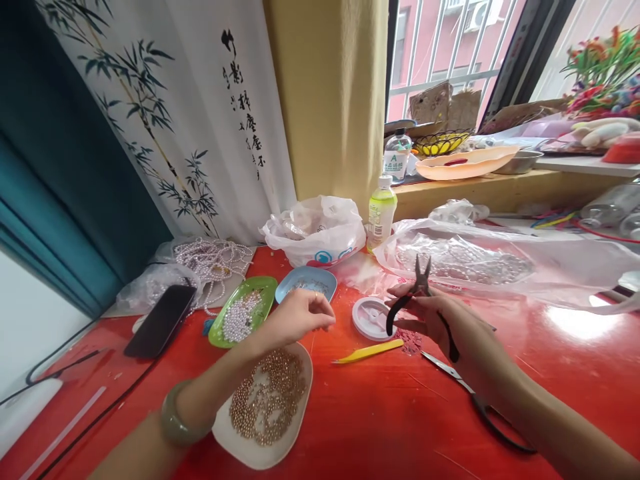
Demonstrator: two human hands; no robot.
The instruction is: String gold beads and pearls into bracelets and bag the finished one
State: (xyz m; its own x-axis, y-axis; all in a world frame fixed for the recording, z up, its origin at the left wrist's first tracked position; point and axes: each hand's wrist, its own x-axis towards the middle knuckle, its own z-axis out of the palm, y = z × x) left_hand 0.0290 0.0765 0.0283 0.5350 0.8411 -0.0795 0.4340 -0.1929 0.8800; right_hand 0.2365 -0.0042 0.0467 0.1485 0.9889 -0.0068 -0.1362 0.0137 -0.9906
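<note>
My left hand [300, 319] hovers above the far end of the white tray of gold-brown beads [270, 397]. Its thumb and fingers are drawn together in a pinch; whatever they hold, if anything, is too small to make out. A pair of black-handled pliers [421, 283] is in my right hand [437, 313], jaws pointing up and slightly parted. Below the hands, yellow tweezers [370, 351] lie on the red table [380, 420]. A round white spool or case [371, 319] sits just beyond them, beside small reddish pieces [410, 341]. Black-handled scissors [473, 390] lie partly under my right forearm.
A green tray [265, 293] of pale beads and a blue tray [306, 283] stand behind my left hand. A phone [161, 321] leans at left near bead strings [213, 260]. Plastic bags [320, 233] and a drink bottle [382, 213] line the back.
</note>
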